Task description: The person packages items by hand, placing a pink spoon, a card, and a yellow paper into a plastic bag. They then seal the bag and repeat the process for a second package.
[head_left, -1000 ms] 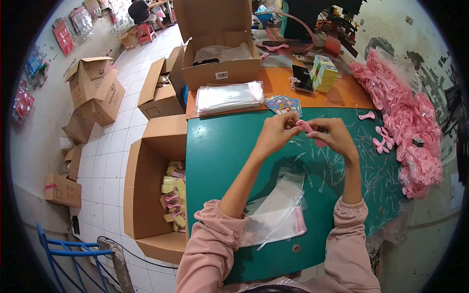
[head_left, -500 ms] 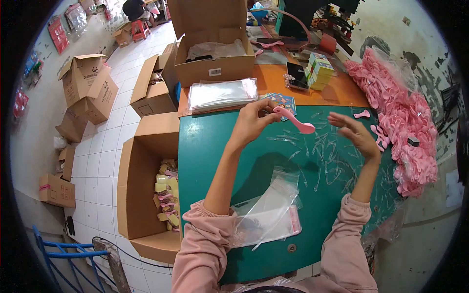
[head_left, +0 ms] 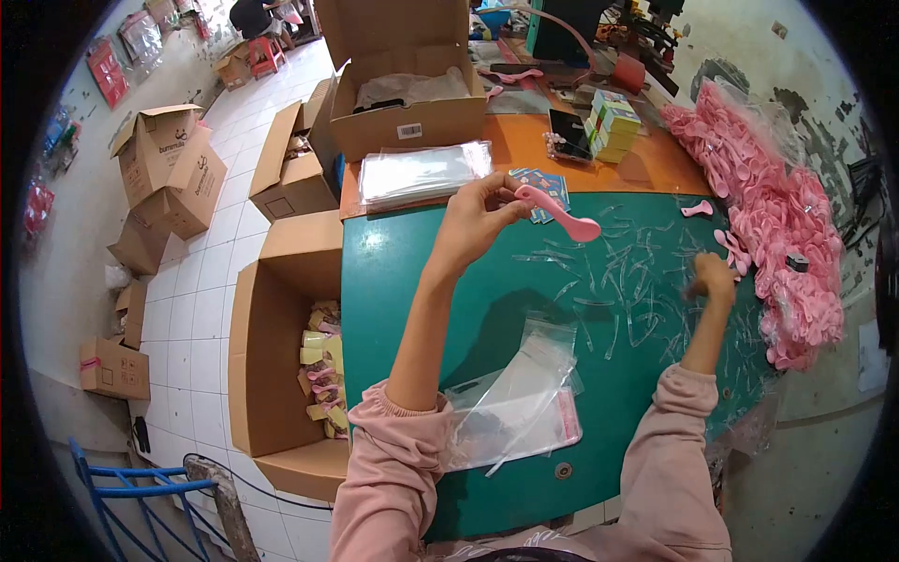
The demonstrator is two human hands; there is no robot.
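My left hand [head_left: 476,223] pinches the handle end of a pink plastic spoon [head_left: 566,219], holding it above the green table with the bowl pointing right. My right hand [head_left: 714,278] is over the right part of the table, beside a few loose pink spoons [head_left: 733,251]; its fingers are blurred. Clear plastic strips [head_left: 613,332] lie scattered between the hands. Clear plastic bags [head_left: 520,412] are stacked near my body. Behind my left hand are patterned cards [head_left: 551,191], partly covered by it.
A large heap of pink spoons [head_left: 782,225] runs along the right edge. At the back stand more clear bags [head_left: 421,175], an open carton [head_left: 403,131] and yellow-green stacked packs [head_left: 613,126]. An open box [head_left: 267,375] of packed pieces is on the left. A person sits far off.
My right hand has moved down and to the right, toward the loose spoons. My left hand still holds the pink spoon, nearly in the same place.
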